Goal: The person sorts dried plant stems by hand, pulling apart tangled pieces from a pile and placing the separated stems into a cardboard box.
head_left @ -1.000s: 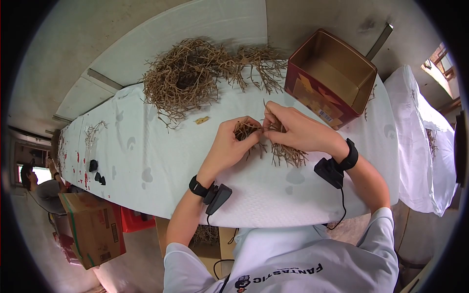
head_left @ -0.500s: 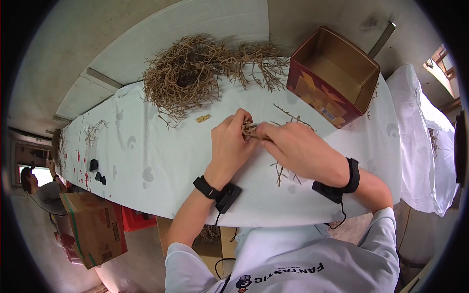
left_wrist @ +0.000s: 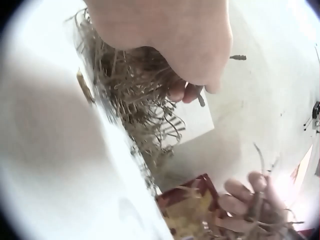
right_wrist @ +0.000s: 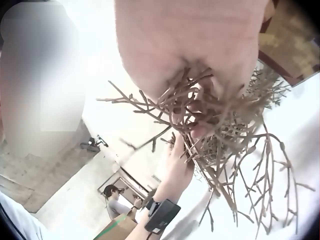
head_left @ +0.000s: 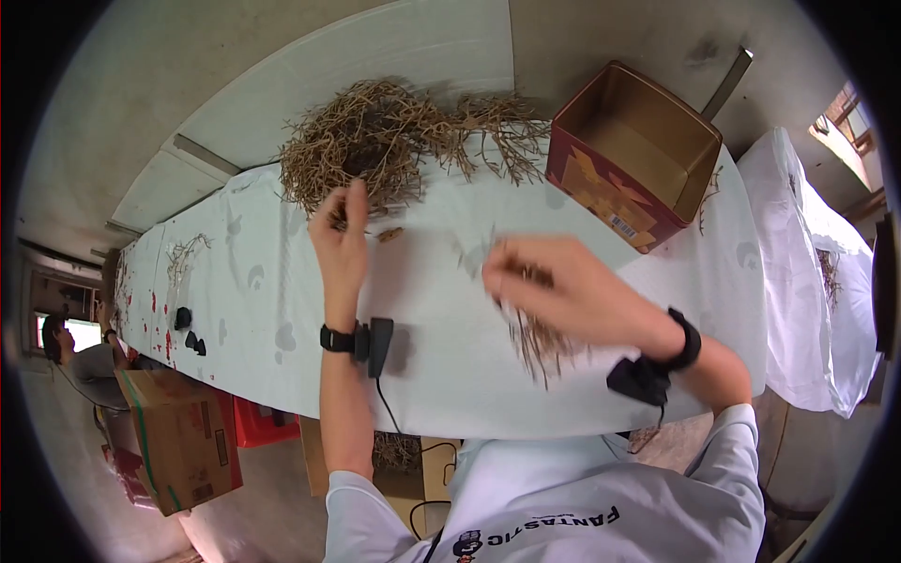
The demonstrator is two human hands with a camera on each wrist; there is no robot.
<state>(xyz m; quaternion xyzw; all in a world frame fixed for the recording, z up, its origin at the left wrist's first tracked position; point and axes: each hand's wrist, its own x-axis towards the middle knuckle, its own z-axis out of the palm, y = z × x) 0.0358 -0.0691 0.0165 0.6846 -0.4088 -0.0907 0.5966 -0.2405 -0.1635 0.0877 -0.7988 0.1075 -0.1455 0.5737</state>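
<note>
My right hand (head_left: 563, 286) grips a loose bundle of dry branching twigs (right_wrist: 220, 145), whose ends hang below the fingers, blurred in the head view. To the left, my left hand (head_left: 340, 253) is raised in front of a large tangled heap of twigs (head_left: 324, 155). Its fingers are curled round short twig pieces, with one end (left_wrist: 201, 98) sticking out by the fingertips in the left wrist view. A small yellowish piece (head_left: 390, 235) lies on the white cloth beside that hand.
A red tin box (head_left: 610, 202), open at the top, stands at the back right. Small black objects (head_left: 183, 319) lie on the cloth at left. Beyond the table's left end are a cardboard box (head_left: 183, 441) and another person (head_left: 89, 364).
My left hand has parted from the right and moved left to the front of the heap. The right hand stays near the middle, still gripping twigs, with the bundle now hanging below it.
</note>
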